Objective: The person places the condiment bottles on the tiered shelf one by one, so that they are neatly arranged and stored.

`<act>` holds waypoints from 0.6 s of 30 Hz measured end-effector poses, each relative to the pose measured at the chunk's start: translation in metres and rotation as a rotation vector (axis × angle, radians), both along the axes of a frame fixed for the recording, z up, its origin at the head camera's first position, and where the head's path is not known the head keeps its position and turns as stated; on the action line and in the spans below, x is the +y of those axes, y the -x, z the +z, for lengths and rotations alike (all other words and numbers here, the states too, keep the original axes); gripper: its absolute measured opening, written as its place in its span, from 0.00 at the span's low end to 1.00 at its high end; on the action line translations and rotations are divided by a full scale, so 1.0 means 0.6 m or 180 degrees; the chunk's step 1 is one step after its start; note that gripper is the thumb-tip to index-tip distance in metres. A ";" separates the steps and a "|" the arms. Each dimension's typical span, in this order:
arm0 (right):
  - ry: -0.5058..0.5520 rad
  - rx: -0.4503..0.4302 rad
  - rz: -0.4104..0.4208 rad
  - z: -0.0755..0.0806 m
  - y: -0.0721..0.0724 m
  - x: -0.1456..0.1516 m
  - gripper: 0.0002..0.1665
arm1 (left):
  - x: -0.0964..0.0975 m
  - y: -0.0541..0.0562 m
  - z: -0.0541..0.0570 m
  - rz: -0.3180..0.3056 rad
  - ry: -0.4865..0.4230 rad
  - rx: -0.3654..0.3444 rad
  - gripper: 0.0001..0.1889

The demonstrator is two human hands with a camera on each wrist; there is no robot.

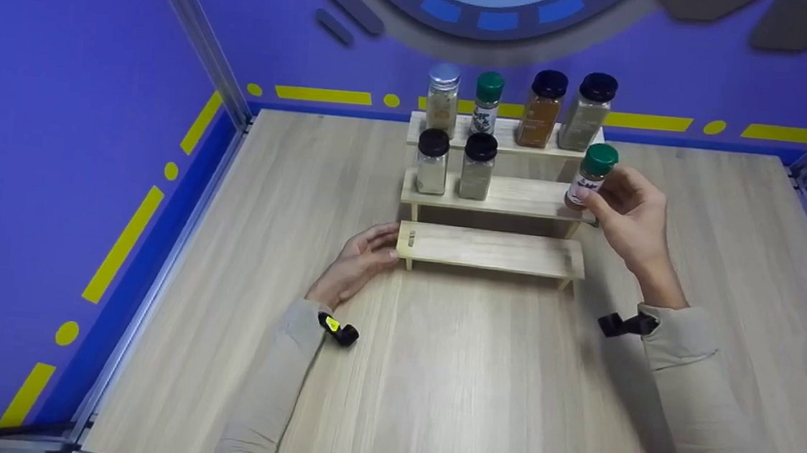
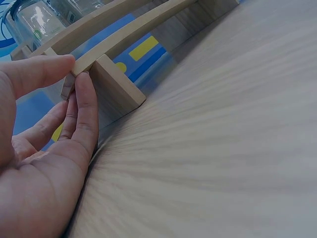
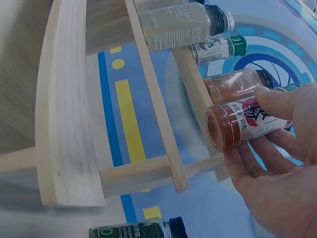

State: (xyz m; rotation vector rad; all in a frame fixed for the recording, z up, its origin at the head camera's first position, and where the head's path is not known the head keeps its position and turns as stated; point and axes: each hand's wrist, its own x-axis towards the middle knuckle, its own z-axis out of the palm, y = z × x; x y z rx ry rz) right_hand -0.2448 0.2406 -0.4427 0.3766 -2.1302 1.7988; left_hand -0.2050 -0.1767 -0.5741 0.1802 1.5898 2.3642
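Observation:
My right hand (image 1: 636, 219) pinches a small spice jar (image 1: 589, 178) with a green cap and reddish-brown contents. In the head view this jar overlaps the right end of the middle shelf; the right wrist view shows its base (image 3: 216, 130) apart from the shelf edge. My left hand (image 1: 361, 263) grips the left end of the lowest tier of a wooden three-step spice rack (image 1: 492, 250). Thumb and fingertips pinch the board's corner in the left wrist view. Two black-capped jars, one pale (image 1: 432, 162) and one grey-green (image 1: 478, 167), stand on the middle shelf's left half.
The top shelf bears a silver-capped jar (image 1: 443, 101), a small green-capped jar (image 1: 486, 103), an orange-brown jar (image 1: 542, 109) and a grey-green jar (image 1: 587, 113). A dark-green jar (image 3: 132, 231) shows beside the rack in the right wrist view. A blue wall (image 1: 281, 44) stands behind.

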 end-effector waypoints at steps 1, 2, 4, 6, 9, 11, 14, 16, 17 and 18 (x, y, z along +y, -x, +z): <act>-0.0017 -0.0003 0.0000 0.000 0.000 -0.001 0.22 | 0.000 0.000 0.000 -0.0001 -0.0002 0.0005 0.35; -0.0026 -0.0011 0.0005 0.000 -0.001 -0.003 0.22 | 0.000 0.001 -0.001 -0.0004 -0.0008 0.0008 0.35; -0.0044 -0.0019 0.0012 0.000 -0.001 -0.006 0.22 | -0.001 0.001 0.000 -0.0004 -0.0002 0.0015 0.35; -0.0038 -0.0018 0.0030 -0.001 -0.001 -0.008 0.22 | -0.001 0.001 0.001 -0.0007 0.0017 0.0015 0.35; -0.0010 0.0008 0.0063 -0.002 -0.001 -0.011 0.22 | -0.001 0.000 0.003 -0.0010 0.0045 -0.0010 0.35; -0.0006 0.0028 0.0075 -0.003 0.000 -0.013 0.22 | 0.000 0.000 0.004 -0.0014 0.0055 -0.0043 0.35; -0.0020 0.0065 0.0094 -0.005 0.002 -0.016 0.22 | 0.000 0.000 0.004 -0.0004 0.0064 -0.0081 0.36; -0.0034 0.0077 0.0110 -0.004 0.003 -0.019 0.22 | 0.000 0.001 0.003 0.0006 0.0062 -0.0083 0.36; -0.0032 0.0086 0.0119 -0.005 0.004 -0.020 0.22 | 0.000 0.001 0.003 0.0011 0.0061 -0.0083 0.36; -0.0019 0.0090 0.0130 -0.004 0.004 -0.022 0.22 | 0.000 0.001 0.002 0.0014 0.0062 -0.0081 0.36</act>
